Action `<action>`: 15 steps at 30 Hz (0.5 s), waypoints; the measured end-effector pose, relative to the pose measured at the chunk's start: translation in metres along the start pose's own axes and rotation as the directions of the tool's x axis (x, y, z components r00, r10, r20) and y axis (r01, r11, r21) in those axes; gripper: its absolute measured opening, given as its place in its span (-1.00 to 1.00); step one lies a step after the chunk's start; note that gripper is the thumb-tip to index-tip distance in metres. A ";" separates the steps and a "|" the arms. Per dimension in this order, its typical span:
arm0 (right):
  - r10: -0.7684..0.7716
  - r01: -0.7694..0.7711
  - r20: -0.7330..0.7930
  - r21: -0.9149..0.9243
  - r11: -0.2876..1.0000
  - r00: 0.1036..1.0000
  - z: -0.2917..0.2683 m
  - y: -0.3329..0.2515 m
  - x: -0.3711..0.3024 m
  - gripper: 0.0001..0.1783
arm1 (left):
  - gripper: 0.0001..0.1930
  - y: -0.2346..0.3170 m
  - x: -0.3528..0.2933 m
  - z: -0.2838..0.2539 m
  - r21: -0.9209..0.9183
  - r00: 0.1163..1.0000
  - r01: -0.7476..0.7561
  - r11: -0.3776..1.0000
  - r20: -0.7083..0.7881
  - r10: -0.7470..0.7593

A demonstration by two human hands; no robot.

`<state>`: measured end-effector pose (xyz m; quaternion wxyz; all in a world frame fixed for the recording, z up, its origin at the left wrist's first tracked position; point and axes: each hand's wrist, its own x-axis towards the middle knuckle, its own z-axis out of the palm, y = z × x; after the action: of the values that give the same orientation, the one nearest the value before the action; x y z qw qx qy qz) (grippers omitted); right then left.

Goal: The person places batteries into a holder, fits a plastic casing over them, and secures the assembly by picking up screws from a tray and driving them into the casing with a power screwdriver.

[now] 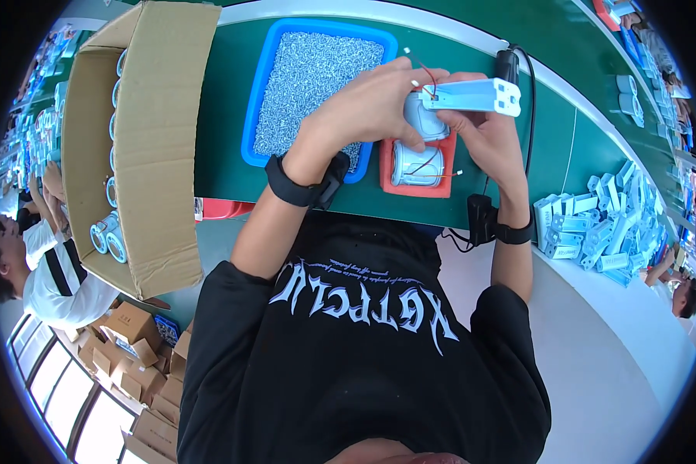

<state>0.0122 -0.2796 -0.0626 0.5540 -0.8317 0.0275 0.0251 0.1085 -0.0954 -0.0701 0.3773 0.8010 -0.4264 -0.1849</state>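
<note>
My right hand (pixel 491 143) grips a long white plastic handle piece (pixel 475 97), thumb in front and fingers behind. The piece's left end meets a rounded white housing (pixel 425 117), which sits in the upper part of a red foam holder (pixel 387 185). Around that housing my left hand (pixel 371 104) is closed, with its thumb on the lower left side and its fingertips by the thin red and black wires (pixel 435 76). Below it, a second white housing (pixel 417 166) lies in the holder, a wire with a small white plug across it.
A blue tray (pixel 249 139) of small metal screws stands left of the holder. Farther left is a tall cardboard box (pixel 166 147) with white round parts. A black corded tool (pixel 507 66) lies at the back. Loose white handle pieces (pixel 595 220) are heaped at the right. People work on both sides.
</note>
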 end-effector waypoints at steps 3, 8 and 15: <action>-0.009 0.008 0.012 0.044 0.999 1.000 -0.001 -0.001 0.002 -0.62 | -0.03 0.008 0.003 -0.004 0.012 0.996 0.078 0.997 0.052 -0.079; -0.145 0.145 0.023 0.007 0.989 0.989 -0.002 0.000 0.007 -0.63 | -0.17 0.014 0.001 0.001 0.034 0.995 0.039 0.999 -0.088 -0.036; -0.184 0.185 0.054 -0.018 0.982 0.981 -0.003 -0.003 0.009 -0.64 | -0.33 0.017 -0.003 0.015 0.012 0.962 0.087 0.996 -0.259 -0.081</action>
<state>0.0212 -0.2817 -0.0596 0.5450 -0.8359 -0.0645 -0.0046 0.0881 -0.1059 -0.0667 0.4121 0.8400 -0.3413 -0.0897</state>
